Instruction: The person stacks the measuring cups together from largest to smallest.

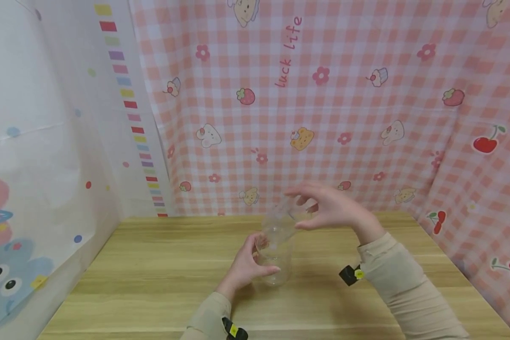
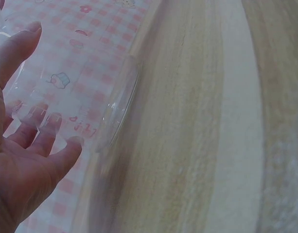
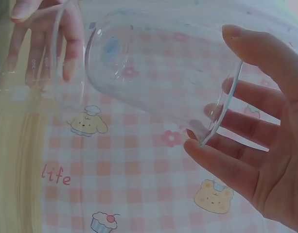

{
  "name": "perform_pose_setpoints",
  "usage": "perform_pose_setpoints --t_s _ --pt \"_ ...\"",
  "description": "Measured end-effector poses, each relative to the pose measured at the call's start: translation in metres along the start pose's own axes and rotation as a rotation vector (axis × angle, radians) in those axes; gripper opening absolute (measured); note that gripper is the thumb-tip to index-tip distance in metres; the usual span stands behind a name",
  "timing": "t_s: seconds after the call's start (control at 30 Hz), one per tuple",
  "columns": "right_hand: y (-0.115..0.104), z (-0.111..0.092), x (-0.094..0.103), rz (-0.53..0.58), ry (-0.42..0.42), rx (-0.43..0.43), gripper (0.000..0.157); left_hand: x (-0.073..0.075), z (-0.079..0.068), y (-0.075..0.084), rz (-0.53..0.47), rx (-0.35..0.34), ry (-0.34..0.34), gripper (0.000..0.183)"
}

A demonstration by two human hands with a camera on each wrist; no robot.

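Observation:
My left hand holds a clear, see-through cup upright, low over the tabletop; whether its base touches the wood, I cannot tell. The left wrist view shows this cup's round base edge beyond the curled fingers. Small printed marks are on its wall in the right wrist view. Above it, my right hand grips a second clear cup by the rim, thumb on one side and fingers on the other. This upper cup is tilted, its closed end toward the lower cup's mouth. Both look colourless and hold nothing visible.
The wooden tabletop spreads out around both hands. Behind it hangs a pink checked cloth with cartoon prints, continuing along the right side. A white printed sheet hangs at the left. Black wrist mounts sit by both sleeves.

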State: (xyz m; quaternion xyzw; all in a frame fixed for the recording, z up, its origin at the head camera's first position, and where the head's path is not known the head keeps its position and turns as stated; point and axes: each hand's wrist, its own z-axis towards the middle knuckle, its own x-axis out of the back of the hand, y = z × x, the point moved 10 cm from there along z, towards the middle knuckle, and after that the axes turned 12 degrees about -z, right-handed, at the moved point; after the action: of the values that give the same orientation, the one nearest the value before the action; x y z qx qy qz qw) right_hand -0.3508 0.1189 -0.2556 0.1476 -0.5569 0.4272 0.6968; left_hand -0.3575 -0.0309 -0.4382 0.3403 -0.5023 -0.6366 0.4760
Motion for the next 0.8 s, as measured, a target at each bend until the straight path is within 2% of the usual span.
perform_pose_setpoints --t_s 0.17,0.3,0.37,0.6,0.8 --pt "-0.004 0.004 -0.011 -0.047 -0.043 0.016 0.068 -0.003 -0.007 0.022 -0.017 0.016 0.0 0.078" --pt "-0.007 0.006 -0.02 -0.079 -0.081 0.021 0.067 -0.004 -0.009 0.026 -0.014 0.02 0.001 0.077" --pt "-0.008 0.007 -0.024 -0.093 -0.097 0.028 0.068 -0.003 -0.007 0.022 -0.012 0.017 0.001 0.078" --pt "-0.014 0.009 -0.034 -0.18 -0.105 0.086 0.068 0.001 0.002 -0.008 0.007 0.015 0.001 0.085" --pt "-0.017 0.012 -0.041 -0.236 -0.123 0.089 0.069 0.003 0.003 -0.011 0.027 0.018 -0.002 0.087"
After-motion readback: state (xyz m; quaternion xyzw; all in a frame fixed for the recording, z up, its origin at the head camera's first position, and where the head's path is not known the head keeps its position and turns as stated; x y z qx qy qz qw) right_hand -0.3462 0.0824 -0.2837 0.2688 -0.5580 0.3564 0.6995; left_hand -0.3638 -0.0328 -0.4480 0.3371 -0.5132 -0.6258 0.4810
